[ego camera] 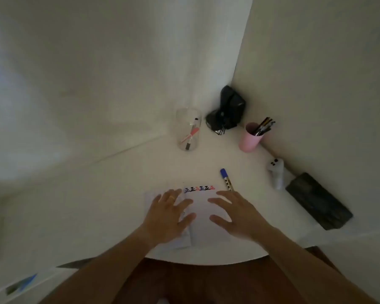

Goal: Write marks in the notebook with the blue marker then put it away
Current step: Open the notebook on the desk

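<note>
Both bare hands spread flat, fingers splayed and gripping nothing, over an open white paper notebook (201, 207) on a white table (110, 194). The left hand (169, 216) presses the left page; the right hand (237, 216) lies over the right page. The blue-capped marker (226, 179) lies on the table beside the notebook's upper right corner, its lower end hidden behind the right fingers.

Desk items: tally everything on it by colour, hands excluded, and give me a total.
Black: 2, the device in the corner and the flat case
Pink: 1, the pen cup
Clear: 1, the glass jar
White: 2, the notebook and the small gadget
Blue: 1, the blue marker
Total: 7
</note>
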`<state>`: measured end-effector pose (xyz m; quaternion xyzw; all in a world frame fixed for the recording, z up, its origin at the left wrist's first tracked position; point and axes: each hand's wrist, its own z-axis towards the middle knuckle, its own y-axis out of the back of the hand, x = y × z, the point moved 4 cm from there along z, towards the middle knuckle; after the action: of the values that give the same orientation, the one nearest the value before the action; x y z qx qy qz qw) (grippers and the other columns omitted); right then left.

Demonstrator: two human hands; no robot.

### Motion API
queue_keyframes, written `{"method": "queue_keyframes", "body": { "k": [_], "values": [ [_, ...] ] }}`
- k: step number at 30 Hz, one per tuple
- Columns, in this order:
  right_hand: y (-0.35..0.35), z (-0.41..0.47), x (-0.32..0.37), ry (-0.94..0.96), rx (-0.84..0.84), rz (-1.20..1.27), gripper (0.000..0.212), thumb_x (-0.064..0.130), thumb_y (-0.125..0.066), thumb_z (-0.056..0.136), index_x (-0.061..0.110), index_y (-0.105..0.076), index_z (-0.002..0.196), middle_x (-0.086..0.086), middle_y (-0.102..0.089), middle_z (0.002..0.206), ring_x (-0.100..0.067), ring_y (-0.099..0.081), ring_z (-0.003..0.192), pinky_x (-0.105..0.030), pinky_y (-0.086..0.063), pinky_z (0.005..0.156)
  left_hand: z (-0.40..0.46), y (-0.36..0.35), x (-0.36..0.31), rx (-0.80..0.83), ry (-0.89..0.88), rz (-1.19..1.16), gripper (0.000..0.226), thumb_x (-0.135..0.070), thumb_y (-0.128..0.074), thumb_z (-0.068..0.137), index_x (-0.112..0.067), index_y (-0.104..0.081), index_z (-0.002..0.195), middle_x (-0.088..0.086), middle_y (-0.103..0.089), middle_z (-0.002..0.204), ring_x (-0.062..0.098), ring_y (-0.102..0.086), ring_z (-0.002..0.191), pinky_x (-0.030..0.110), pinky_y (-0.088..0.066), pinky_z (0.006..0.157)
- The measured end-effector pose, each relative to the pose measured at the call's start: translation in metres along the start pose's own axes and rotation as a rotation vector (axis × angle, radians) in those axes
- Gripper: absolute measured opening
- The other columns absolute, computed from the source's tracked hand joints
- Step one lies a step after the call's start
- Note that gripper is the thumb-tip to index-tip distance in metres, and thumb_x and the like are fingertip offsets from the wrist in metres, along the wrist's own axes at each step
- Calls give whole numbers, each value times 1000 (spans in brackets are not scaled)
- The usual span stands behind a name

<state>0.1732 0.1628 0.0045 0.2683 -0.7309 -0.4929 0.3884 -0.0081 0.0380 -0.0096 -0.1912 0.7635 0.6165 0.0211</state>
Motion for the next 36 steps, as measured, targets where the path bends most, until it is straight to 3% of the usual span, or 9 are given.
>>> {"method": "queue_keyframes", "body": {
  "k": [5,10,17,20,24,27,30,32,36],
  "values": [
    [-85,29,-30,-1,-40,17,68,72,-25,93,35,-52,143,-1,-49,155,-23,-44,143,-48,-42,114,17,-83,15,-121,-74,63,61,-67,-22,99,-39,-46,148,8,-26,168,27,-21,156,54,-26,121],
    [-130,33,-46,30,-335,0,51,60,-51,94,33,-61,136,-2,-54,150,-25,-47,140,-44,-41,113,21,-120,20,-301,-120,36,56,-62,-40,98,-40,-44,150,6,-20,169,26,-12,158,57,-20,122],
    [-140,31,-48,62,-502,9,49,60,-50,93,33,-65,131,5,-59,144,-18,-51,135,-35,-44,110,24,-137,26,-387,-145,81,60,-72,-29,95,-51,-34,151,-2,-10,171,19,-1,158,55,-13,125],
    [-140,27,-47,58,-607,3,45,57,-54,90,28,-72,119,5,-67,130,-15,-60,121,-27,-46,99,22,-138,26,-414,-150,65,62,-75,-24,92,-52,-35,149,-3,-16,170,18,-6,158,53,-12,126],
    [-137,22,-44,11,-671,-45,36,51,-55,87,22,-75,95,5,-71,101,-20,-67,97,-37,-58,78,22,-137,24,-387,-120,89,62,-75,-26,89,-53,-36,147,-2,-21,168,20,-11,157,50,-11,126],
    [-134,13,-42,-54,-681,-70,31,46,-57,88,20,-72,81,2,-69,89,-23,-68,89,-38,-58,71,12,-133,18,-442,-123,100,55,-63,-32,93,-41,-51,140,5,-40,160,27,-31,150,51,-26,122],
    [-132,4,-34,-73,-671,-120,29,41,-58,90,17,-70,81,-1,-69,89,-26,-68,87,-36,-55,68,-2,-128,7,-574,-165,242,42,-44,-39,96,-22,-68,116,11,-66,130,32,-61,121,49,-52,95],
    [-134,0,-26,-77,-652,-152,29,37,-55,94,13,-69,86,-6,-69,93,-30,-67,92,-36,-51,68,-10,-128,-3,-577,-150,386,41,-39,-35,99,-16,-69,104,12,-70,116,33,-66,103,45,-55,78],
    [-142,-9,-13,-151,-554,-121,33,38,-43,101,11,-60,104,-7,-62,112,-27,-57,107,-40,-51,80,-19,-130,-14,-529,-81,392,57,-47,-17,99,-17,-65,111,14,-66,129,34,-61,115,46,-54,83]
  ]
}}
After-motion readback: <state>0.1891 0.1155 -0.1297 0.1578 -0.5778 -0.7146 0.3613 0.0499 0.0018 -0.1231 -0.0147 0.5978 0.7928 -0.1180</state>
